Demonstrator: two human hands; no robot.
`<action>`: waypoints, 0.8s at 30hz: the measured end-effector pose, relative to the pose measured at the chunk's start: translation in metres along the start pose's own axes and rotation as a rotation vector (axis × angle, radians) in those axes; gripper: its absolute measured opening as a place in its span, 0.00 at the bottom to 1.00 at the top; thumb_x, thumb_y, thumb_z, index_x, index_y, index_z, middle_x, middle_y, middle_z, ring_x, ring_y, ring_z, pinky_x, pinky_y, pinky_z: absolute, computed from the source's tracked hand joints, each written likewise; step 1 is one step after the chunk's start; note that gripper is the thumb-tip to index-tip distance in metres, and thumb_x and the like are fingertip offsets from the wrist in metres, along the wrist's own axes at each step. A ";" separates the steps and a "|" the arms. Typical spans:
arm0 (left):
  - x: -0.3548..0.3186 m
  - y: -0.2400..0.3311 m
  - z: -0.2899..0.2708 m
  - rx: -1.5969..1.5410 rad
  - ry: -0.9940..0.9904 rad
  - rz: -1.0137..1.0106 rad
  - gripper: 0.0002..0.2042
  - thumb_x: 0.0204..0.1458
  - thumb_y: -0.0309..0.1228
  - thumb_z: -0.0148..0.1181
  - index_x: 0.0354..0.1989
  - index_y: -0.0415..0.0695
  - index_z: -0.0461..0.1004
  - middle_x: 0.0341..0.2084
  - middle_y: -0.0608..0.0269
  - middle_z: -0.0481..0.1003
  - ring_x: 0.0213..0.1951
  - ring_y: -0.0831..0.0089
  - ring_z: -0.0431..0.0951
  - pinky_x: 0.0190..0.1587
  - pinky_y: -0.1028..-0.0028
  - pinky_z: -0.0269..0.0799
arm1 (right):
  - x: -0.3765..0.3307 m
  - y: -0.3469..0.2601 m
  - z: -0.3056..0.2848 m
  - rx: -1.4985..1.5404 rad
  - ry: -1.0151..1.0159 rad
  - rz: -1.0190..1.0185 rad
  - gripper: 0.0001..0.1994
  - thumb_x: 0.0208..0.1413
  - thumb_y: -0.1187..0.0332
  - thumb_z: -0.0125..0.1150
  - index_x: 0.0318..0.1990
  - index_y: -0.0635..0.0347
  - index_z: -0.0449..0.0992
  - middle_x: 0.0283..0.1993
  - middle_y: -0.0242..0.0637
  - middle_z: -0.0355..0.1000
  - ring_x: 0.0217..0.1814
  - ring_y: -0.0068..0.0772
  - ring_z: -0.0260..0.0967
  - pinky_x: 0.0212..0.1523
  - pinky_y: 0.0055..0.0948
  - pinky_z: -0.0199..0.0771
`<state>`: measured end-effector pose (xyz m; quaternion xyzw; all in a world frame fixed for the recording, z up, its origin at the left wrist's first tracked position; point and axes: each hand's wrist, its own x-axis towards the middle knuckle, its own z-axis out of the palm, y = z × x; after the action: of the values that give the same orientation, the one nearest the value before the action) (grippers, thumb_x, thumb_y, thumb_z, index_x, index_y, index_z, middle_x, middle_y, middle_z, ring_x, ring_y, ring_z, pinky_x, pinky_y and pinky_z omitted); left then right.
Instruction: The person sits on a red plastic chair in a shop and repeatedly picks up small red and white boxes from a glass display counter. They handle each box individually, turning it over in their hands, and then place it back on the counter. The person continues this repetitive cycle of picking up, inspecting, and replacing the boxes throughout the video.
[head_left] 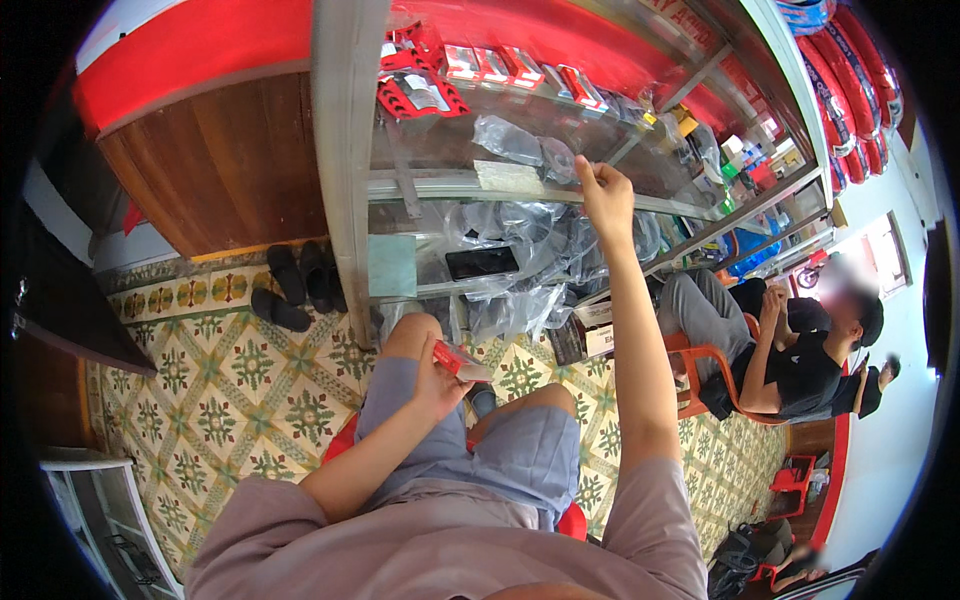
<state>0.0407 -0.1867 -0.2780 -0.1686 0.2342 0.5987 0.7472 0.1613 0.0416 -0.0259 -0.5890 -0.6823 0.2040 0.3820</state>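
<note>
Glass cabinet [347,150] before right grip [608,203]

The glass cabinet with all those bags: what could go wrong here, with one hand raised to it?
The right hand is close to a clear plastic bag on the upper shelf, so it might drag it down. The small red package in the left hand could slip onto the tiled floor if attention drifts. Below, the dark phone lies among loose bags and might slide if they shift.
</note>
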 end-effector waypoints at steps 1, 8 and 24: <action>0.002 -0.001 -0.002 0.016 -0.031 -0.015 0.22 0.51 0.58 0.50 0.35 0.50 0.70 0.35 0.65 0.73 0.41 0.67 0.71 0.45 0.65 0.67 | -0.003 0.007 -0.006 -0.124 0.072 -0.168 0.20 0.50 0.52 0.62 0.28 0.65 0.75 0.29 0.42 0.72 0.33 0.31 0.73 0.31 0.30 0.71; 0.002 0.009 0.009 0.080 -0.131 -0.066 0.28 0.49 0.62 0.49 0.37 0.45 0.69 0.32 0.63 0.74 0.34 0.70 0.73 0.38 0.73 0.69 | -0.131 0.006 -0.005 -0.052 -0.251 -0.681 0.21 0.42 0.59 0.69 0.41 0.60 0.73 0.38 0.41 0.71 0.36 0.36 0.68 0.37 0.31 0.68; 0.004 0.014 0.007 0.079 -0.137 -0.238 0.22 0.57 0.52 0.39 0.43 0.45 0.67 0.32 0.59 0.70 0.31 0.71 0.68 0.35 0.71 0.64 | 0.052 0.023 -0.076 -0.599 0.360 -0.722 0.16 0.46 0.75 0.53 0.45 0.64 0.69 0.37 0.50 0.69 0.37 0.54 0.71 0.36 0.42 0.73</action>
<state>0.0286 -0.1766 -0.2735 -0.1244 0.1844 0.5062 0.8333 0.2331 0.0834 0.0197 -0.4252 -0.7944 -0.2509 0.3538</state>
